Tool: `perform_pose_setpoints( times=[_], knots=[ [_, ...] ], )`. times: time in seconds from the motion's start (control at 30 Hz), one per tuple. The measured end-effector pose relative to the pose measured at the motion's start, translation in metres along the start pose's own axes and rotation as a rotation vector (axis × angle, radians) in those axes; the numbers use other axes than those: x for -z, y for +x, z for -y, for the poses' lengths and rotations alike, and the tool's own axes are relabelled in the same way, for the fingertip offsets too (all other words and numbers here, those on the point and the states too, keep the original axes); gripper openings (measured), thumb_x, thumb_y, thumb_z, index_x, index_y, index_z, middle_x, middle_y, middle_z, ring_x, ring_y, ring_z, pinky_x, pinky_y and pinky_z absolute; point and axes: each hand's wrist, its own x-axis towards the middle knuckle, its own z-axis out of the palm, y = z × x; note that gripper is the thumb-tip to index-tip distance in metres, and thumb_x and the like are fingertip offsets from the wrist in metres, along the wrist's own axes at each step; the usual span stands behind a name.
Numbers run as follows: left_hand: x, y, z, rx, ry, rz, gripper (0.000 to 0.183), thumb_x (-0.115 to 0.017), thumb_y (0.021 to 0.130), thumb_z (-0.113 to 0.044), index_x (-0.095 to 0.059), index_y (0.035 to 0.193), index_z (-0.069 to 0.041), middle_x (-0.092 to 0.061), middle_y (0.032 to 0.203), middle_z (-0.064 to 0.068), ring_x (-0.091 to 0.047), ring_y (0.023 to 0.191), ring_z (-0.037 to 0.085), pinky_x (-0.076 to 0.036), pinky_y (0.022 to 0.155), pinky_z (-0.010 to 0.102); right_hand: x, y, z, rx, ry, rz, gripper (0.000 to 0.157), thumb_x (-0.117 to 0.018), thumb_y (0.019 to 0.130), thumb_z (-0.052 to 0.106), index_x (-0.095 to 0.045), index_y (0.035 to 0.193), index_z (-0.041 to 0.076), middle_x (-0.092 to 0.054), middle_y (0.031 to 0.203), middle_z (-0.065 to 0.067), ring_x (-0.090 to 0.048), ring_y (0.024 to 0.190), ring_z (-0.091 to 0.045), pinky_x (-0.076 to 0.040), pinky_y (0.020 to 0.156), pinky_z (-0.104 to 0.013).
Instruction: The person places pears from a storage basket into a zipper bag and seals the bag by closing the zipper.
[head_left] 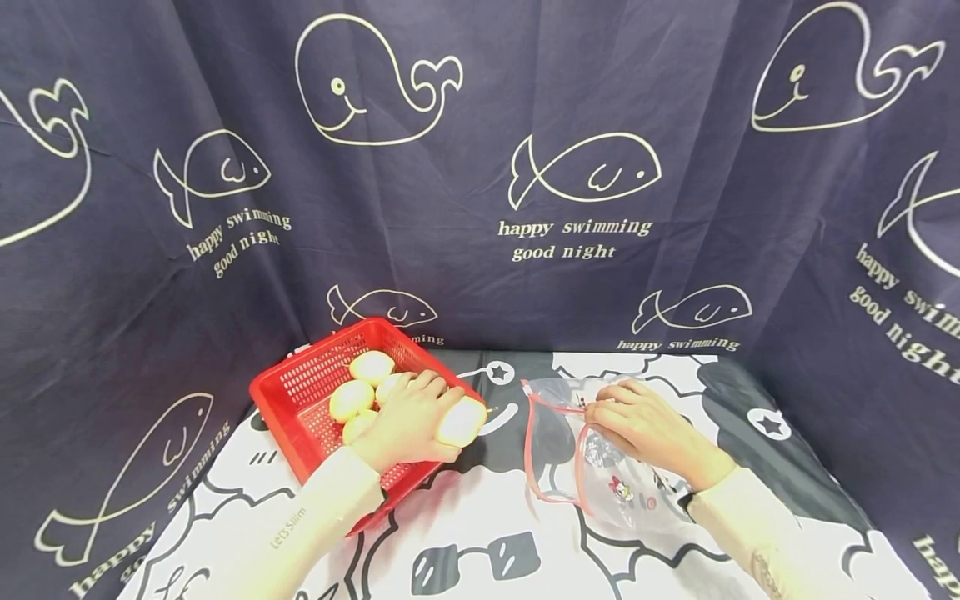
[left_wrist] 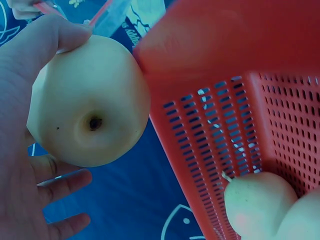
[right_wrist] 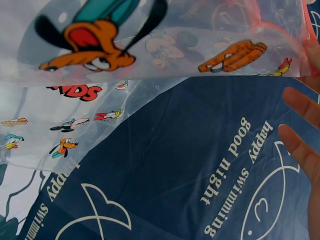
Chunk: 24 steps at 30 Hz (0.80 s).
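Note:
My left hand (head_left: 408,421) grips a round, pale yellow pear (head_left: 462,422) with a short stem, holding it just past the right rim of a red basket (head_left: 273,408). The left wrist view shows the thumb and fingers around this pear (left_wrist: 92,107), its dark-centred hollow facing the camera. More pears (head_left: 351,400) lie inside the basket, partly hidden by that hand. My right hand (head_left: 648,425) pinches the red-edged mouth of a clear plastic bag (head_left: 622,504) printed with cartoon characters. Its mouth stands apart and faces the pear. In the right wrist view the fingertips (right_wrist: 295,145) show at the right edge.
A black-and-white patterned cloth (head_left: 465,533) covers the table. Dark blue curtains (head_left: 480,275) with whale and fish drawings hang behind and at both sides. The basket stands close to the back left curtain.

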Motion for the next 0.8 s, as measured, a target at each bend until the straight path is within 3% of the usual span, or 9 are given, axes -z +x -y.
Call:
perform_pose_setpoints(
  times=[0.4, 0.8],
  knots=[
    [0.000, 0.010, -0.023, -0.038, 0.011, -0.004, 0.069, -0.077, 0.064, -0.054, -0.064, 0.121, -0.017, -0.061, 0.107, 0.003, -0.053, 0.106, 0.023, -0.041, 0.093, 0.045, -0.001, 0.001, 0.000, 0.003, 0.002, -0.008, 0.036, -0.039, 0.108, 0.027, -0.068, 0.097, 0.009, -0.067, 0.089, 0.004, -0.062, 0.087, -0.021, -0.040, 0.090, -0.037],
    [-0.008, 0.014, -0.037, -0.067, -0.004, -0.013, 0.068, -0.076, 0.064, -0.056, -0.063, 0.119, -0.017, -0.059, 0.102, 0.000, -0.051, 0.104, 0.019, -0.041, 0.089, 0.040, -0.002, 0.001, 0.000, 0.010, 0.015, -0.012, 0.036, -0.039, 0.108, 0.027, -0.068, 0.097, 0.008, -0.067, 0.090, 0.004, -0.062, 0.088, -0.021, -0.039, 0.090, -0.037]
  ],
)
